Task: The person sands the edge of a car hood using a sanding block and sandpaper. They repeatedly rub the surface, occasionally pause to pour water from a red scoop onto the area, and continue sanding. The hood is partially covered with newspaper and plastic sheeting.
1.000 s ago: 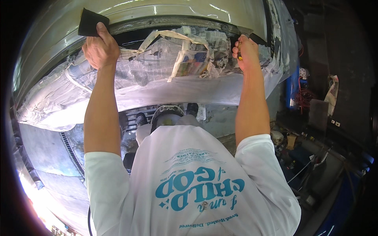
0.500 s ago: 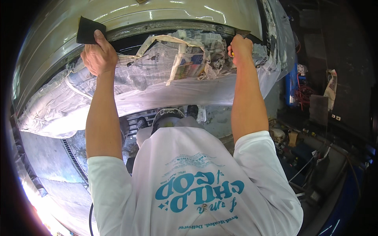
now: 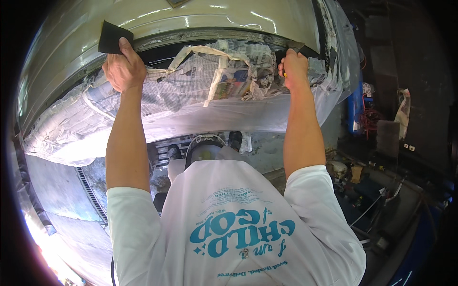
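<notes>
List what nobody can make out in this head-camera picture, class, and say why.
- Head view: most of the bladed tool's handle, covered by the right hand.
- Head view: the black sheet's lower right corner, behind the left hand.
- Head view: the shiny panel's far side, cut off by the upper edge.
- Head view: floor clutter at right, too small and dim.

White short-slv. T-shirt (image 3: pixel 191 193) is worn, lower ctr. of frame, printed w/ bold teal lettering (image 3: pixel 218 246); sleeves (image 3: pixel 131 212) are cut loose; dark shoes (image 3: pixel 174 151) are partly seen mid-frame.
</notes>
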`<state>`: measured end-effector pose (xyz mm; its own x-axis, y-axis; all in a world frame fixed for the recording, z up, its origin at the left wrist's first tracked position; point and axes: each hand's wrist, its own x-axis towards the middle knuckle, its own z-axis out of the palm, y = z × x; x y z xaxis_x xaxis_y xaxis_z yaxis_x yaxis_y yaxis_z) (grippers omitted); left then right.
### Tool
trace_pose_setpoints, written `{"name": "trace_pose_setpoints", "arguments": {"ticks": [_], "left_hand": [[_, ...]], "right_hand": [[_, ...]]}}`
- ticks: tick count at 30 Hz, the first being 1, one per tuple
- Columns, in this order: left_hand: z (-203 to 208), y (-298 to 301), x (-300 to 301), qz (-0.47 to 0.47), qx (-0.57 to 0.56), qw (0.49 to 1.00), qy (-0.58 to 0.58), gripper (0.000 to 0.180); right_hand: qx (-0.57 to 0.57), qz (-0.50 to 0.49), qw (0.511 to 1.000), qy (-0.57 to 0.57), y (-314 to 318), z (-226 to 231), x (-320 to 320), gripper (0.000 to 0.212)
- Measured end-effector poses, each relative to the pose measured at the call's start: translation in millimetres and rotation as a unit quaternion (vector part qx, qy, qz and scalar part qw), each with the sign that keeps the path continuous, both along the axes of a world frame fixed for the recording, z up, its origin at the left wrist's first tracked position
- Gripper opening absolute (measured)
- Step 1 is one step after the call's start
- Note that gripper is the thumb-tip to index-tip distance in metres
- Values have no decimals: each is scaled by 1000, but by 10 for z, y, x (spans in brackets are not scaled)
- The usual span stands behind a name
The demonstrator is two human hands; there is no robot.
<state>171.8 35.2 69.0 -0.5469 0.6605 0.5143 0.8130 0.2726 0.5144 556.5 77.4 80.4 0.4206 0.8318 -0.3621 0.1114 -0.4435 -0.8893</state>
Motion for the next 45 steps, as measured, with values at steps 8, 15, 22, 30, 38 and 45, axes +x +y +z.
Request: {"name": "trace_pose_setpoints", "arguments": {"ticks": [8,15,22,30,38,45], "left_hand": [[14,-9,45,27,-24,999,13,43],[-14,-36,81,10,10,1000,16,41],[-4,-27,18,7,-12,1000,12,43],[33,-34,56,16,-39,999,-3,45],[50,-52,81,15,-22,1000,-5,46],[30,-7,52,29,-23,999,12,45]], "right_hand": [[-37,-49,997,-47,74,110,-76,14],[-44,-42,996,-63,92,56,-76,25],[9,58,998,2,-66,-31,95,23],[-41,-32,996,-68,84,41,-32,30],[-1,77,996,-41,-37,32,120,15],[-12,-21,999,-22,17,1,-86,22]]}}
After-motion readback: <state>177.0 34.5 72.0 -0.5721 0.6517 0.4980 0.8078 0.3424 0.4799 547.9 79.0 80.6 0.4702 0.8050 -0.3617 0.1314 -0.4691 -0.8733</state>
